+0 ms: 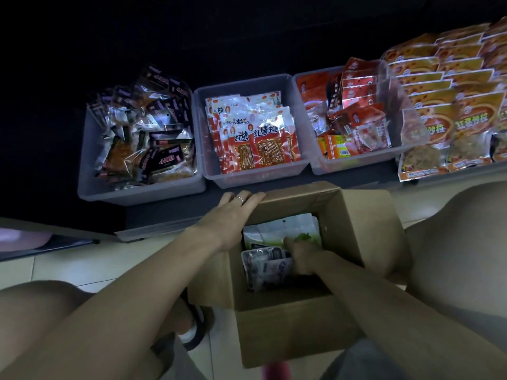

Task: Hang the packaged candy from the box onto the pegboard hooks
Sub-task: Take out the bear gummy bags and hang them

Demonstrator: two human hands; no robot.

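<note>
An open cardboard box stands on the floor between my knees. Inside lie candy packets: a white and green one at the far side and a grey-white one nearer me. My left hand rests flat on the box's far-left flap, fingers straight, a ring on one finger. My right hand reaches down into the box among the packets; its fingertips are hidden, so its grip cannot be made out. No pegboard or hooks are in view.
Three clear plastic bins sit on a dark low shelf beyond the box: dark packets at left, red-white packets in the middle, red packets at right. Orange snack bags are stacked at far right. My shoe is left of the box.
</note>
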